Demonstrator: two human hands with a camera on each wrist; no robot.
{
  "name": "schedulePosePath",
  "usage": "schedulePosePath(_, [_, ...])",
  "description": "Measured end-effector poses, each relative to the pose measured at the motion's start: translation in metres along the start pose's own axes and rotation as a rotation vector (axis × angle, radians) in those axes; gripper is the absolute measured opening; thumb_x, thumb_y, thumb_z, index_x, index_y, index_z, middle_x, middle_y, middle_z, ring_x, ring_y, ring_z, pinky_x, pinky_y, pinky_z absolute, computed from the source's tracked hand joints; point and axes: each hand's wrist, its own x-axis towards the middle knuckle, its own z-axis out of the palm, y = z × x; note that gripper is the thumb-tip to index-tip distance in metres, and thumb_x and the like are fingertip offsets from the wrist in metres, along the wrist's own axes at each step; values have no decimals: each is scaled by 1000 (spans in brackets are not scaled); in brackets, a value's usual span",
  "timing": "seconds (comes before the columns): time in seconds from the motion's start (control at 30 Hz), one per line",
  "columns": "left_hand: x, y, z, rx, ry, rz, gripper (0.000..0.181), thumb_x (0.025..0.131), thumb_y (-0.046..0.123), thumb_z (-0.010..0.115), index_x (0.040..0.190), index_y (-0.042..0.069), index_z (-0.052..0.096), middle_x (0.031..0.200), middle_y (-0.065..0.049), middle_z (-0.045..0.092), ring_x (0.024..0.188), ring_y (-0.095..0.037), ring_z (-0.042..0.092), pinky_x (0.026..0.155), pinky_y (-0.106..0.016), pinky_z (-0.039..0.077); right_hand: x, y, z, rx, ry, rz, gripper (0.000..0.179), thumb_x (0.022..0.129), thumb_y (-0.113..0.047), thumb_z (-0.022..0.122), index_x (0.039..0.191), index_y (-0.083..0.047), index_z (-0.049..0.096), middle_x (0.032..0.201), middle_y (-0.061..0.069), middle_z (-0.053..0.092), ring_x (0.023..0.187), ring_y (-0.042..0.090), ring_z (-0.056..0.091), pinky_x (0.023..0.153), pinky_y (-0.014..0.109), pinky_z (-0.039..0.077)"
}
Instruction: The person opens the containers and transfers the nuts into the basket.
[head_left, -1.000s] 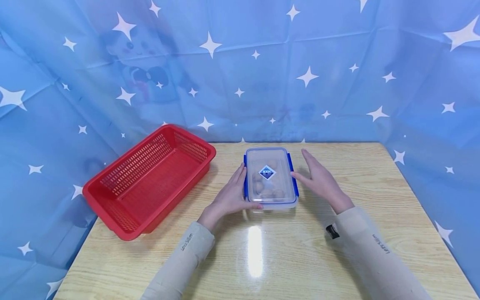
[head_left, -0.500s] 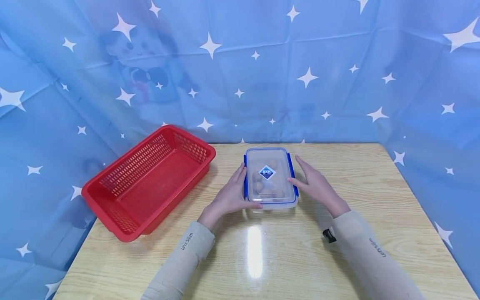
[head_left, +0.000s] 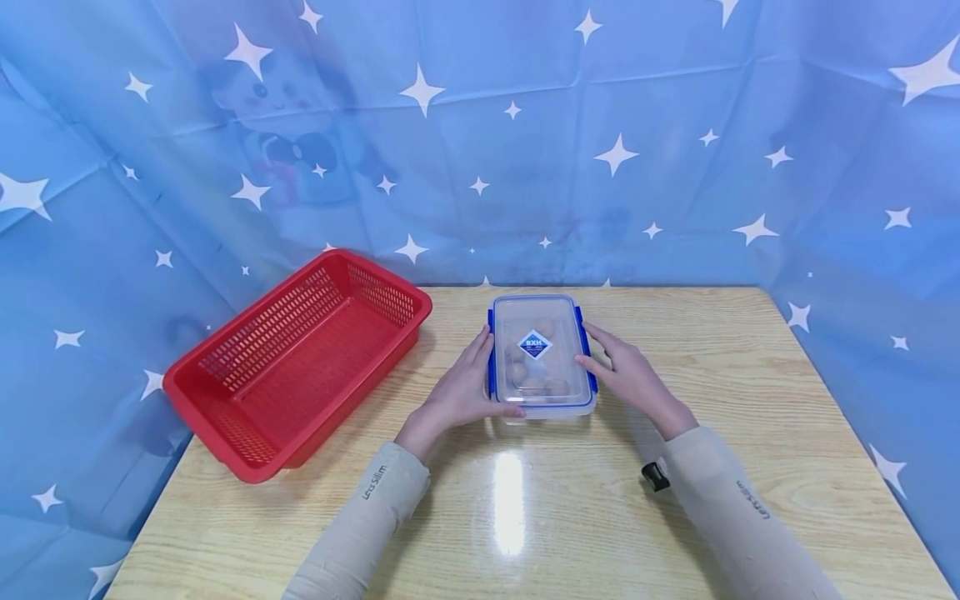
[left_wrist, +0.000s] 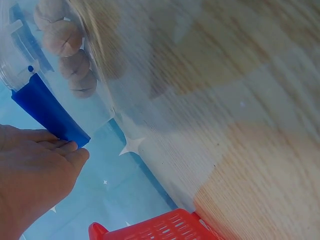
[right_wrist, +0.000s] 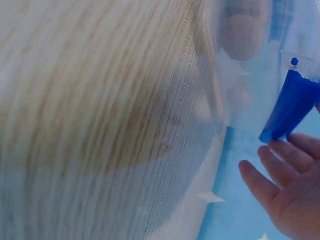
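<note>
A clear lidded food container (head_left: 543,375) with a blue seal and a diamond label lies on the table, with several round light-brown items (left_wrist: 63,38) inside. My left hand (head_left: 461,392) holds its left side, thumb along the front edge. Curled fingers of that hand meet a blue side latch (left_wrist: 50,110) in the left wrist view. On the opposite side my right hand (head_left: 630,371) has its thumb on the lid's edge and fingers at the right latch (right_wrist: 292,107). Fingertips touch the lower end of that latch in the right wrist view.
A red perforated plastic basket (head_left: 300,367) stands to the left on the wooden table (head_left: 480,517). Behind the table hangs a blue cloth (head_left: 480,150) with white stars. A small black object (head_left: 656,477) is at the right cuff.
My right hand has moved left and slightly toward me, from beside the container onto its right latch and lid edge. The left hand and the container stay in place.
</note>
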Motion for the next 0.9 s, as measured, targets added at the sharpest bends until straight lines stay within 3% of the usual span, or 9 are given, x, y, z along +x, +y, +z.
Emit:
schedulePosePath(0.6, [1,-1,1,8,4,0,132,68,67,81,162,16,3,170,2,-1,158,-22,8,125,-44,24,-1,6,2,217,5,-35,60,105,-26,50,156,-1,28,159,26,32,145,45,34,114,56,38])
schedulePosePath(0.9, [0,-1,1,5,10,10,131,68,65,82,162,14,5,170,0,0,158,-23,8,125,-45,25,-3,4,1,236,11,6,59,105,-26,52,156,-5,30,156,26,37,134,46,50,104,55,48])
